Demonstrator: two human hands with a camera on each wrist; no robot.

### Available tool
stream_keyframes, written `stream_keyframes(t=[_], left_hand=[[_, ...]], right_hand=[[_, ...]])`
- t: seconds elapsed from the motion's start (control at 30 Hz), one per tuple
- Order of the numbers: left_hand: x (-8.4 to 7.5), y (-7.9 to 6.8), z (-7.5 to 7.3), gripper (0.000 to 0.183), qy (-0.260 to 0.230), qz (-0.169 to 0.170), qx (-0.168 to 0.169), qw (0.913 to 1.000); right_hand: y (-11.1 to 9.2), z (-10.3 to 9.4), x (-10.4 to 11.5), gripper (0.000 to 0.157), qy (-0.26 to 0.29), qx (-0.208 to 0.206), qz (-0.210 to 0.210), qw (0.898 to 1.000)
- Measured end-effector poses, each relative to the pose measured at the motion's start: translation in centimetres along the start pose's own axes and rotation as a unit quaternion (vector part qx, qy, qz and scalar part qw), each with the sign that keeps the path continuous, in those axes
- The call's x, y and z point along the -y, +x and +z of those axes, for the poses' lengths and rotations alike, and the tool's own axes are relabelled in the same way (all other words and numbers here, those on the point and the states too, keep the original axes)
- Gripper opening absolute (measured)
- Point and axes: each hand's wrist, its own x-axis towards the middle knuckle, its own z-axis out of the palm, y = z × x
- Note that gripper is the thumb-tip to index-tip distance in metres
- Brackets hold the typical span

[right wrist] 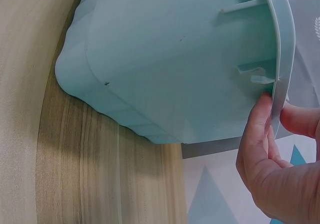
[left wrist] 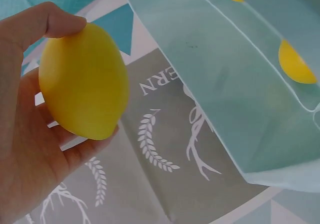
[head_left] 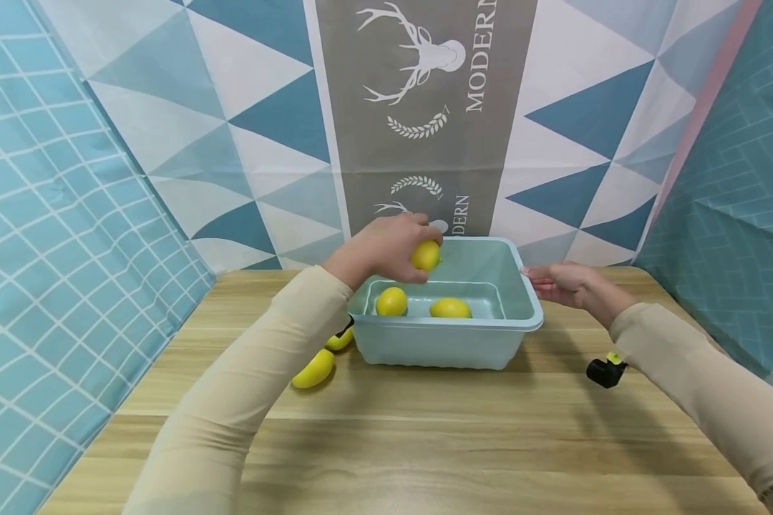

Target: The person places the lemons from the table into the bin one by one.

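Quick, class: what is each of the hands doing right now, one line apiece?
Left hand: closed, holding a yellow lemon.
Right hand: closed, pinching the pale blue basin by its rim.

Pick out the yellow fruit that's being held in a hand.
The yellow fruit gripped by the left hand; unlike it, two others lie inside the pale blue bin and two more rest on the table.

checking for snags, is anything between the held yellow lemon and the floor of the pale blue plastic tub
Nothing visible blocks the oval yellow lemon in the left grip: the pale blue rectangular plastic tub has no lid. Two more yellow lemons lie on its floor, with bare floor beside them.
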Motion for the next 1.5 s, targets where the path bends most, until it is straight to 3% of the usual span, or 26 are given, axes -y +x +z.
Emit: stream_keyframes(t=[0.23,0.37,0.9,1.17,1.37,1.5], left_hand=[[0.7,1.1,0.4,0.044,0.005,-0.003,0.002,1.0],[1.0,1.5,0.5,0.046,0.005,-0.007,-0.002,1.0],[1.3,2.1,1.1,0.048,0.005,-0.027,0.014,0.9995],[1.9,2.3,1.5,0.048,-0.024,-0.038,0.036,0.9983],[2.1,2.6,1.8,0.047,-0.074,-0.011,0.065,0.9951],[1.9,2.8,1.6,0.049,-0.081,-0.002,0.079,0.9936]], right_hand=[[-0.1,-0.3,-0.1,0.006,-0.003,-0.002,-0.001,1.0],[-0.1,-0.4,0.0,0.015,-0.004,-0.004,0.001,1.0],[-0.3,-0.2,-0.1,0.017,0.013,-0.005,0.009,1.0],[0.0,0.0,-0.1,0.023,0.015,-0.006,0.007,1.0],[0.1,0.0,0.0,0.02,0.024,-0.004,0.004,1.0],[0.1,-0.2,-0.1,0.018,0.023,-0.006,0.002,1.0]])
